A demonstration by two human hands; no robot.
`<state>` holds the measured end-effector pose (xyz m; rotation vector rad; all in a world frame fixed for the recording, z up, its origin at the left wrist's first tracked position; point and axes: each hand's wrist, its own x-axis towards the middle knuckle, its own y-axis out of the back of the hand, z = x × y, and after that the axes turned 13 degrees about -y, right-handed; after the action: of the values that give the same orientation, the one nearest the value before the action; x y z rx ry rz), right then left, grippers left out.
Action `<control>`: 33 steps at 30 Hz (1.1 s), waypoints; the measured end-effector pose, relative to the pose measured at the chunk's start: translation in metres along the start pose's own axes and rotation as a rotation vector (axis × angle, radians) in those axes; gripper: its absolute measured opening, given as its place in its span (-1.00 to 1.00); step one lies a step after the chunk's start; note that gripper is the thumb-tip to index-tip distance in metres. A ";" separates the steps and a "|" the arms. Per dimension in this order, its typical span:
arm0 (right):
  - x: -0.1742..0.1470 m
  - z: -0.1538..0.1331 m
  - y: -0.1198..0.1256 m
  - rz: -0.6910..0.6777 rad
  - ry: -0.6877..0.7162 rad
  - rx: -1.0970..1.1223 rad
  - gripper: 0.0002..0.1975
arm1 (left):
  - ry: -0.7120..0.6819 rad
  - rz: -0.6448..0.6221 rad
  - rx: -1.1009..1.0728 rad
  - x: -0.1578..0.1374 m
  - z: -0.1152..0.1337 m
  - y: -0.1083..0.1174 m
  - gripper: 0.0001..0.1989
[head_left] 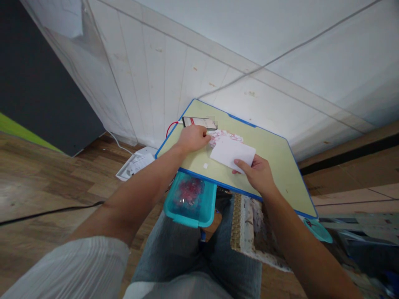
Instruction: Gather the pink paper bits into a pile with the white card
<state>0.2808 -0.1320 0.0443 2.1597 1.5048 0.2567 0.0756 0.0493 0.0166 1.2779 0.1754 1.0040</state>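
Observation:
My right hand (257, 168) grips a white sheet, paper or thin card (232, 153), by its near right corner, thumb on top. The sheet is tilted above the yellowish table (271, 162) with the blue rim. Behind it, partly covered, lies a pile of small white and pinkish pieces (222, 136). At the left edge of that pile is my left hand (193, 139), its fingers curled and pressed together; anything between them is hidden. Just beyond this hand lies a phone (201, 123) with a lit screen. A small white scrap (205, 165) rests on the table nearer me.
Below the table's near edge is a teal plastic bin (179, 218) with a clear bag of reddish bits (190, 193). A woven basket (237, 222) stands right of it. A red cable (171, 126) runs to the phone. A power strip (137, 162) lies on the floor at left.

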 end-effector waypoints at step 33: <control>-0.029 0.023 0.032 -0.006 -0.142 0.100 -0.49 | 0.000 0.009 0.022 0.000 -0.003 -0.004 -0.65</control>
<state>0.3056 -0.1741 0.0439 2.2002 1.4711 0.0249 0.0760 0.0521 0.0120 1.2998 0.1812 1.0118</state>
